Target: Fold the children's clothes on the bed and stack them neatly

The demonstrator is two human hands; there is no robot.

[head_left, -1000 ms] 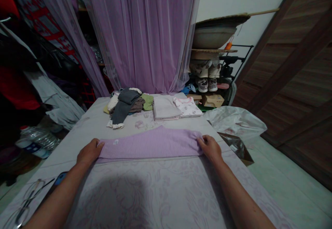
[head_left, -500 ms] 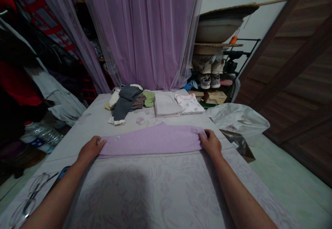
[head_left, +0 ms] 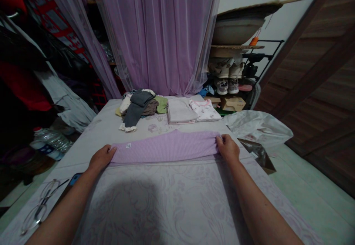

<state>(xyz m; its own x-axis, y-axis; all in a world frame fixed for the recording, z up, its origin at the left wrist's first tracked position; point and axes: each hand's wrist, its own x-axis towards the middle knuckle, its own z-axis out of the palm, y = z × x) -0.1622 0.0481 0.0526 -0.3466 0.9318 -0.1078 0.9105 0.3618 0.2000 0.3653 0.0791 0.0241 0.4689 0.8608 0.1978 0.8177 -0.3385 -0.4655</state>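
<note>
A pair of lilac ribbed pants, folded lengthwise into a long strip, stretches across the cloth-covered surface. My left hand pinches its left end, close to a small white label. At the other end my right hand grips the fabric between thumb and fingers, and the cloth wrinkles there. Beyond the pants lie a folded grey striped garment and a folded white printed top with a pink neckline. To their left is a loose heap with dark grey pants and a green garment.
Eyeglasses and a phone lie by my left forearm. A purple curtain hangs behind. Right of the surface are a shoe rack with sneakers, a clear plastic bag and an open cardboard box. Plastic bottles stand left.
Both hands keep hold of the lilac pants. The right end is more bunched and pulled in my right hand. The whole view has shifted slightly.
</note>
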